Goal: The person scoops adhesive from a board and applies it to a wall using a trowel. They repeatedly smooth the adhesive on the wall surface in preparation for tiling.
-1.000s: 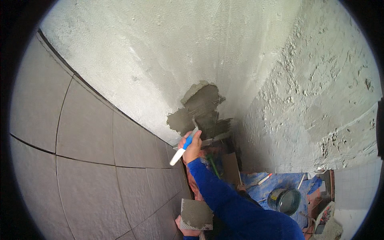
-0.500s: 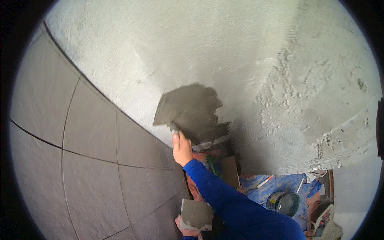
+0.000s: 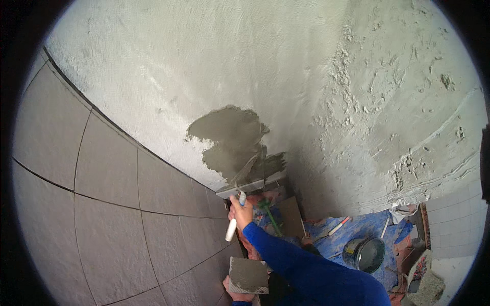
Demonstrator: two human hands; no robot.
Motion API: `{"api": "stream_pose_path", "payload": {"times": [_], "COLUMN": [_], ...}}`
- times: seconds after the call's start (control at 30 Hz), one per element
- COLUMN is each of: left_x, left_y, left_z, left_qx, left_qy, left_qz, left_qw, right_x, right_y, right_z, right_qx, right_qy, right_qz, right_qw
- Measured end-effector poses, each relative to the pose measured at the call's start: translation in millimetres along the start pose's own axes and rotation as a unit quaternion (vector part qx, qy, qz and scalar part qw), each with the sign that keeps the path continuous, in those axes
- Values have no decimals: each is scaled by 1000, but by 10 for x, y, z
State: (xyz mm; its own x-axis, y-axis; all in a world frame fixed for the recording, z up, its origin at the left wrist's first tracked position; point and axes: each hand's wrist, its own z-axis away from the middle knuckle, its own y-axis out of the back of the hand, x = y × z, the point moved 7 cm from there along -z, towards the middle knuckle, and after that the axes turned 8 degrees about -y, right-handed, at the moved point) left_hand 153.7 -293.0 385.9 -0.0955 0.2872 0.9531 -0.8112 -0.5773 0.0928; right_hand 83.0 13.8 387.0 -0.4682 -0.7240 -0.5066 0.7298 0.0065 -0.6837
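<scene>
A long blue sleeve point(image 3: 311, 268) was worn to the right hand point(image 3: 242, 212) (plain, close-fitting); a blue cuff point(image 3: 242, 303) was noted at the left hand point(image 3: 234, 291).

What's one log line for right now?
Right hand: grips trowel at dark wall patch | Left hand: holds square piece bearing grey paste | Bucket: on blue sheet

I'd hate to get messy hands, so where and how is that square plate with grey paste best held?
Probably the left and near edges of the square plate, coming from below left: grey paste covers most of its upper face, while thin rims there look bare. The left hand is at that corner.
</scene>
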Motion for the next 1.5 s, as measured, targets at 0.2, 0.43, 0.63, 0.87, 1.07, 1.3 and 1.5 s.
{"api": "stream_pose_path", "payload": {"times": [0.2, 0.43, 0.63, 0.87, 1.07, 1.3, 1.5], "left_x": [92, 192, 40, 185, 301, 352, 616], "left_y": [-200, -232, -175, -273, -279, -432, -928], "left_z": [51, 95, 191, -11, -54, -744, -1794], "left_qx": [91, 216, 202, 35, 0, -277, -426], "left_qy": [122, 138, 231, 92, 74, 86, -280], "left_qz": [557, 342, 370, 528, 473, 241, -312], "left_qw": [816, 904, 877, 843, 878, 926, 802], "right_x": [-273, -416, -591, -1337, -2324, -1488, 552], "right_y": [-567, -1157, -1163, 674, 3246, 5113, 4993], "right_z": [-298, -245, 137, 1483, 3412, 6314, 7374], "right_qx": [-29, 6, -107, -74, 126, 699, 913], "right_qy": [51, 193, 311, 292, 173, 115, -30], "right_qz": [-45, 190, 492, 572, 736, 470, 119], "right_qw": [997, 963, 806, 763, 642, 526, 388]}}
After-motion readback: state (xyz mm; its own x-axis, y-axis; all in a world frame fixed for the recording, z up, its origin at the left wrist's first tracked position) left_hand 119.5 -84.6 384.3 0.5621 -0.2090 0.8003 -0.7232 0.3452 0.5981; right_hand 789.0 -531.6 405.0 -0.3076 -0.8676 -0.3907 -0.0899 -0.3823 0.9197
